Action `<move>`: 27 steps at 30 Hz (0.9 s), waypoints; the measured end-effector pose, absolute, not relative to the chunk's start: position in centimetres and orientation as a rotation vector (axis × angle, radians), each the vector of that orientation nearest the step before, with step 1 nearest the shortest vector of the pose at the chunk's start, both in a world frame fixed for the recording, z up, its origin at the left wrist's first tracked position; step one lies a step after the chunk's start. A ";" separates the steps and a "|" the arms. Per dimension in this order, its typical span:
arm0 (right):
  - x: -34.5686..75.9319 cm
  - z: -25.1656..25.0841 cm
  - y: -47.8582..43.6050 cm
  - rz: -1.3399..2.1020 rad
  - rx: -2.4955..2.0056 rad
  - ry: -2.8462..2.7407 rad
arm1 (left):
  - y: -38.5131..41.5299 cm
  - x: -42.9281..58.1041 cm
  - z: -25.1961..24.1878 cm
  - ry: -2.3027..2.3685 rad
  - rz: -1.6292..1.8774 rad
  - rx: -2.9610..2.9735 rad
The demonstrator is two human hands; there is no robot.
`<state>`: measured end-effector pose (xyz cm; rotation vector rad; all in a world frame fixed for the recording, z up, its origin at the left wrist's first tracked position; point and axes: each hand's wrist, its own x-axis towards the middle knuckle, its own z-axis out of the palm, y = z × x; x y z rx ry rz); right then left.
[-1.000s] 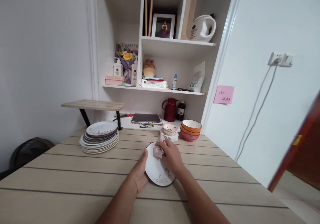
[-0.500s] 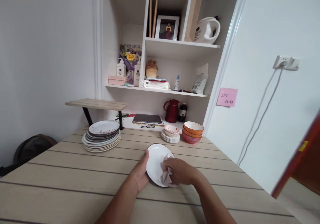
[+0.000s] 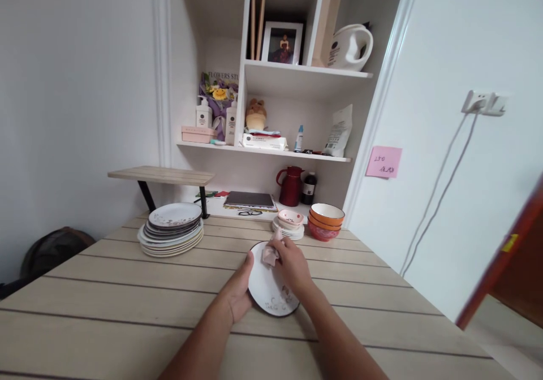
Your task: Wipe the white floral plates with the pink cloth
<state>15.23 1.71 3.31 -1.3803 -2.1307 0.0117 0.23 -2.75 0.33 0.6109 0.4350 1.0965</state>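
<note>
A white plate [image 3: 265,286] with a dark rim and a small flower print is tilted up above the table, in front of me. My left hand [image 3: 238,289] grips its left edge, thumb on the face and the other fingers hidden beneath. In my right hand [image 3: 293,264] is a crumpled pale pink cloth [image 3: 270,254], pressed against the upper part of the plate's face. The right forearm passes over the plate's right edge and hides part of it.
On the wooden table [image 3: 139,295], a stack of plates [image 3: 172,238] stands at the left by a small raised shelf [image 3: 163,175]. Small dishes [image 3: 291,221] and stacked bowls [image 3: 326,221] stand at the back right. Behind them are a laptop [image 3: 249,199] and a red jug [image 3: 291,186].
My right hand has moved the cloth from the plate's lower right up to its top edge, uncovering the flower print. The left hand keeps its hold on the plate.
</note>
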 end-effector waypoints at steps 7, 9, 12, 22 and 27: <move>19.1 3.4 1.0 0.153 -1.495 -2.374 | -3.0 0.1 0.2 0.495 1.131 0.576; 19.4 3.5 0.6 0.238 -1.376 -2.536 | -3.0 0.1 0.2 0.475 1.135 0.570; 18.9 3.5 0.2 0.326 -1.252 -2.621 | -3.0 0.0 0.3 0.453 1.132 0.571; 16.3 2.9 0.7 0.441 -1.152 -2.342 | -2.6 0.0 0.6 0.381 1.135 0.594; 15.5 3.4 0.9 0.181 -1.303 -2.149 | -2.9 0.3 0.7 0.444 1.108 0.623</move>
